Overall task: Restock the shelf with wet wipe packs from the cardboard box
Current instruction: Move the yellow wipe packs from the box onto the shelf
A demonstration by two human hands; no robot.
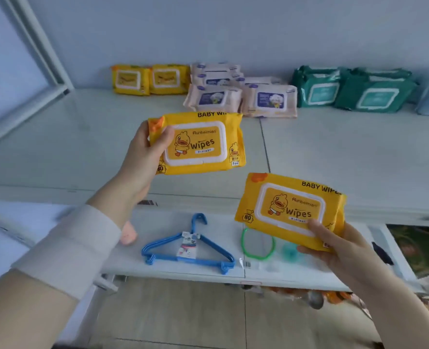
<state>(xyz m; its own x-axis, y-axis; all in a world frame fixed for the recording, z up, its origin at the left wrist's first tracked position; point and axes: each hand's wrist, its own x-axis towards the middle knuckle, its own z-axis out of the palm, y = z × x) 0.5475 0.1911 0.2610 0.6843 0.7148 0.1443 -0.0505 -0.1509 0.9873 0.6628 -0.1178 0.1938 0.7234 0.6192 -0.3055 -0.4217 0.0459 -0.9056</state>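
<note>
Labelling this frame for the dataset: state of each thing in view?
left hand, gripping left yellow pack's end
left yellow pack, held over top shelf, lid closed
right hand, gripping right yellow pack's lower edge
right yellow pack, held, lid closed
shelved yellow packs, two side by side
pink packs, stacked
green packs, bunched together on shelf
blue hangers, flat on lower shelf
green ring, flat on lower shelf

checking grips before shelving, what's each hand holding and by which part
The left hand grips a yellow wipes pack by its left end. The right hand holds a second yellow pack by its lower edge.
</note>
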